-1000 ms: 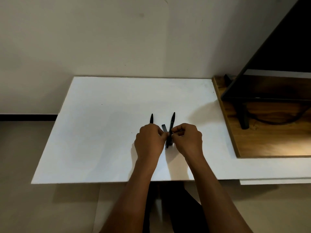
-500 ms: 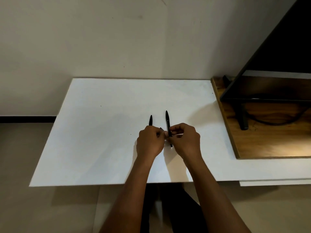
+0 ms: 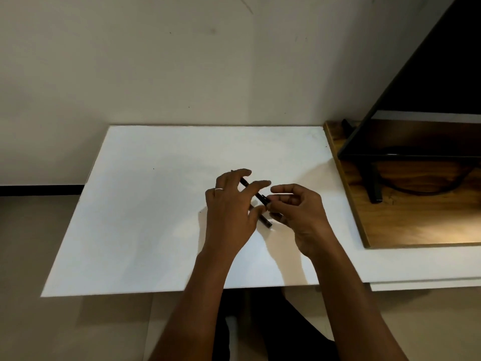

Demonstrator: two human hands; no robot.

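Two black pens are on the white table [image 3: 156,230]. One black pen [image 3: 256,194] slants from upper left to lower right, its far part passing under my left fingers; my right hand [image 3: 296,212] has its fingers curled and pinches the pen's near end. My left hand [image 3: 229,212], a ring on one finger, hovers over this pen with its fingers spread and straight, gripping nothing. A second black pen [image 3: 266,223] lies on the table between my left thumb and my right fingers, mostly hidden.
A wooden board [image 3: 416,225] lies on the table's right side. On it stands a black screen [image 3: 429,105] on a stand [image 3: 373,186] with a cable. A wall runs right behind the table. The front edge is close to my forearms.
My left hand has let go and spread its fingers. The pen in my right hand has tilted from pointing away to slanting leftward. The other pen now lies low between the hands.
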